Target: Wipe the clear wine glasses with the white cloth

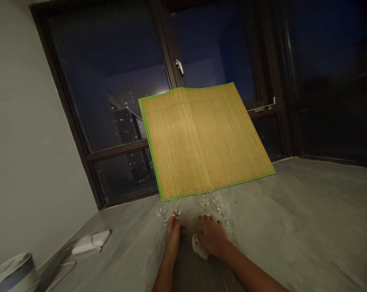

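Observation:
My left hand point(173, 236) is closed at the lower part of a small stemmed glass point(176, 210); its stem meets my fingertips. Just left of it stands another clear stemmed glass point(161, 210). My right hand point(214, 236) is curled over a crumpled white cloth point(199, 247) that shows under its thumb side. The fingertips of that hand are close to a third stemmed glass point(204, 200); whether they touch it I cannot tell. More clear glasses point(222, 207) stand together to the right, partly behind my right hand.
A bamboo mat point(204, 140) with green edging leans against the dark-framed window point(110, 81) behind the glasses. On the left of the grey marbled surface point(308, 227) lie a white power strip point(91, 242) with a cable and a round container point(15, 275).

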The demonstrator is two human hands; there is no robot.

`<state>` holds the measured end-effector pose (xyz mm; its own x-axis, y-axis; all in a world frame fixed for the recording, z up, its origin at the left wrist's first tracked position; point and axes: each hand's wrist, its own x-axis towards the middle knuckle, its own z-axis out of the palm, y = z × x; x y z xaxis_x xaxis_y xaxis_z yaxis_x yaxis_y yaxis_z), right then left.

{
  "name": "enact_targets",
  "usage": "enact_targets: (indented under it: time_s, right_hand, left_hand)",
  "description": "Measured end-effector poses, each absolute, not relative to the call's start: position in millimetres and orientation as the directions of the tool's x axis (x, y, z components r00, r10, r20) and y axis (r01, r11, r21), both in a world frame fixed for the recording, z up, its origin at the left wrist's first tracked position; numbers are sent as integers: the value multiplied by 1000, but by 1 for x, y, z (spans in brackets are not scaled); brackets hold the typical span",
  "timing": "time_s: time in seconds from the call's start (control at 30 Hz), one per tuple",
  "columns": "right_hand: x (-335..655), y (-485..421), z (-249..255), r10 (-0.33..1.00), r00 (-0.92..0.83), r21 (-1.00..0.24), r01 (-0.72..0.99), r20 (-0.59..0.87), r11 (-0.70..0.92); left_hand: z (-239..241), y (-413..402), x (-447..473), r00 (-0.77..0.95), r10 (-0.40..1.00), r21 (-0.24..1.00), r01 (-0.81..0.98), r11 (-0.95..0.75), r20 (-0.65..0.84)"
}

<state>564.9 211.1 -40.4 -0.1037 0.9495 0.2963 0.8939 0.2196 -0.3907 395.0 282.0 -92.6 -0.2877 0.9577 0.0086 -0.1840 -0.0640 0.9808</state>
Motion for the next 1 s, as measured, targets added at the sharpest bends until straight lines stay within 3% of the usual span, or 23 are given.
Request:
enact_targets:
  time_s: [0.13, 0.27, 0.37, 0.5, 0.7, 0.87, 1.0]
  right_hand:
    - [560, 189, -28, 952, -79, -434, 877, 296, 208]
    - [562, 181, -27, 928, -296, -368, 857, 225, 362]
    - [564, 187, -30, 909, -357, -347, 842, 213, 412]
    - [565, 198, -34, 887, -315, -465, 764, 337, 448]
    - [562, 201, -32, 860, -179, -632, 610, 478, 478]
    - [560, 199, -30, 784, -127, -612, 553, 608, 565]
    - [558, 200, -34, 738, -134, -584, 525, 662, 619]
  left_hand:
    - [-91, 279, 393, -280, 959, 981, -167, -98, 48]
    - [-87, 274, 394, -290, 956, 986, -137, -98, 54]
    - [-84, 270, 397, -270, 960, 986, -124, -112, 75]
    - [-78, 260, 404, -236, 968, 992, -70, -108, 89]
    - [-68, 244, 416, -208, 900, 910, 255, -328, 383]
    - [-68, 236, 422, -59, 869, 759, 519, -394, 492]
    - [-55, 224, 427, 60, 842, 692, 540, -479, 536]
